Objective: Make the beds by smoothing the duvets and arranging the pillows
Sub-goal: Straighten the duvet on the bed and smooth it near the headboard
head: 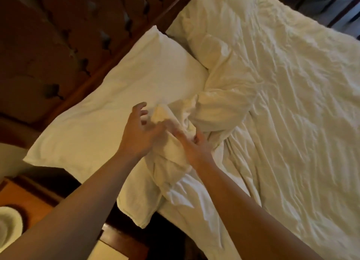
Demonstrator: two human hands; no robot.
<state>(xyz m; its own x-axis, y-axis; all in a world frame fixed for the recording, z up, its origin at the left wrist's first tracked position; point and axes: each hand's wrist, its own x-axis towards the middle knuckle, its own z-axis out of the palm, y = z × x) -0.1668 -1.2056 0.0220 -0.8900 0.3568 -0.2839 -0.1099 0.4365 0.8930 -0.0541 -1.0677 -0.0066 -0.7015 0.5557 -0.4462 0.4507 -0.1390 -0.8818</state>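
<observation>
A white duvet [282,103] covers the bed, wrinkled all over and bunched into a thick fold [173,154] at its near top corner. A white pillow [116,96] lies flat against the headboard, and a second pillow [202,25] lies farther along, partly under the duvet. My left hand [140,131] hovers at the bunched corner with fingers spread and loosely curved, holding nothing. My right hand [194,146] lies on the same fold, its fingertips sunk into the cloth; whether they pinch it is blurred.
A dark wooden headboard [64,51] with carved cut-outs runs along the left. A wooden bedside table [29,197] stands at the lower left with a pale round object [9,226] on it. Dark floor shows past the bed's far side.
</observation>
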